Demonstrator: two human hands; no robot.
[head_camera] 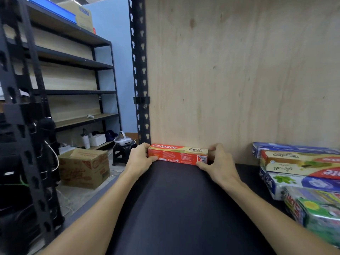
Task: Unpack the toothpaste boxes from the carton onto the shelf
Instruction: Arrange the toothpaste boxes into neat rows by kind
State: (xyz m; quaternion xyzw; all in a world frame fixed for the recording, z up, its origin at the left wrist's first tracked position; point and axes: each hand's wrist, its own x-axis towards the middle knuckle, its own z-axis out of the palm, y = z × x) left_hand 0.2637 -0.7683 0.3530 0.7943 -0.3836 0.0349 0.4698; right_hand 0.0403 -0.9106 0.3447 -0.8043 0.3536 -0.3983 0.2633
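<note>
Placing step: both hands are holding the Colgate box (177, 155) by its ends, left hand (140, 159) and right hand (219, 161), fingers curled & pinching it, setting it on the shelf (176, 208) against the plywood back wall (239, 70).

Next, prob. let go w/o nudging it, then go to the carton (83, 167) on the floor at left. Stacked toothpaste boxes (301, 173) are crowding the right side; black upright post (139, 70) is sitting just left of the box.

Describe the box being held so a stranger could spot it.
Find the plywood back panel above the black shelf. At its foot lies a red Colgate box, a hand on each end. It sits alone; the other boxes are stacked at right.
</note>
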